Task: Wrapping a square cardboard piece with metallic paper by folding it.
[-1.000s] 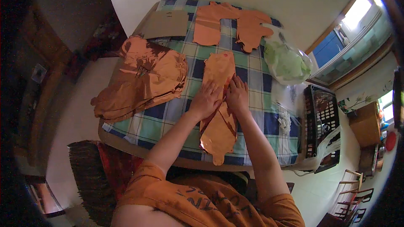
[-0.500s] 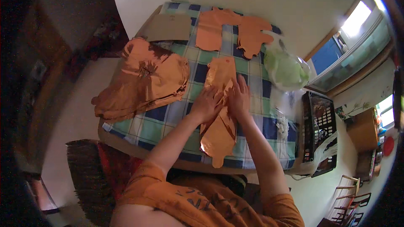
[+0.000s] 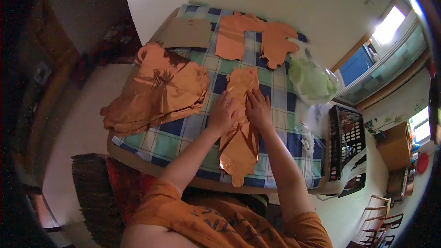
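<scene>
A long, flat copper-coloured foil balloon [image 3: 239, 149] lies folded on the checked tablecloth in front of me, its small rounded tab toward my body. My left hand [image 3: 223, 114] lies flat along its left edge, fingers pointing away from me. Resting on the right edge is my right hand [image 3: 258, 109], its fingers stretched out. Between the hands the shiny foil is creased, with diagonal folds below. To the left lies a thick stack of similar flat foil balloons [image 3: 161, 87]. Two matte orange-pink flat pieces [image 3: 231, 39], [image 3: 279, 41] lie at the far side.
A brown cardboard sheet [image 3: 186, 32] lies at the far left of the table. On the right are a clear plastic bag with green contents [image 3: 314, 80], a white crumpled bundle [image 3: 307, 142] and a black plastic crate [image 3: 347, 142]. A wall stands behind the table.
My hands have moved apart from the balloon's middle onto its two edges, and the left fingers have straightened. The whole view has shifted slightly; the other things lie as before.
</scene>
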Demonstrator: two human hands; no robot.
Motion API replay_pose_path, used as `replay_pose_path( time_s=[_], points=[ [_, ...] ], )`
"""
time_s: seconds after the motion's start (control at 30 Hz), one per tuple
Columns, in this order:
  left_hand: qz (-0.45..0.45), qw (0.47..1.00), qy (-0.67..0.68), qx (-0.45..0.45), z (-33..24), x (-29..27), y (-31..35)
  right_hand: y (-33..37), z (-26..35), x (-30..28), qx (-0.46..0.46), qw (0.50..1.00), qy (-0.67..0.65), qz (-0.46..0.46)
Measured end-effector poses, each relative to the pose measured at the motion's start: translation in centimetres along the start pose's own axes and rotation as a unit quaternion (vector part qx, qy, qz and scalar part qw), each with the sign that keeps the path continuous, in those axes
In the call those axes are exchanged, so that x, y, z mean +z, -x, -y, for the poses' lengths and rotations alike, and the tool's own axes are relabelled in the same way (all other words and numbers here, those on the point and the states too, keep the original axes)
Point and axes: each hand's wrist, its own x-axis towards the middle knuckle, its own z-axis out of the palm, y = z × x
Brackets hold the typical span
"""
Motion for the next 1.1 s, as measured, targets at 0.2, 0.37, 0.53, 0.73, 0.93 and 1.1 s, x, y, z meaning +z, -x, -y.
replay_pose_path(
  time_s=[0.2,0.37,0.53,0.73,0.93,1.1],
  points=[
    [0.035,0.996,-0.085,0.024,-0.2,-0.3,-0.1,0.0,0.7,-0.7,-0.025,0.996,-0.044,-0.071],
    [0.035,0.996,-0.080,0.004,-0.6,-0.3,-0.1,0.0,0.7,-1.0,0.022,0.997,-0.022,0.075],
    [0.057,0.995,-0.079,-0.030,-1.1,-0.4,-0.2,0.2,0.3,-0.6,0.011,0.998,-0.015,0.055],
    [0.073,0.991,-0.109,-0.038,-0.9,-0.2,0.1,0.3,0.7,-1.1,0.002,0.998,-0.025,0.053],
    [0.087,0.986,-0.131,-0.049,-0.1,0.2,-0.3,0.1,0.7,-1.0,0.004,0.997,-0.016,0.072],
    [0.098,0.988,-0.109,-0.049,-0.2,-0.4,-0.4,0.1,0.6,-1.0,0.009,0.997,-0.017,0.081]
  ],
)
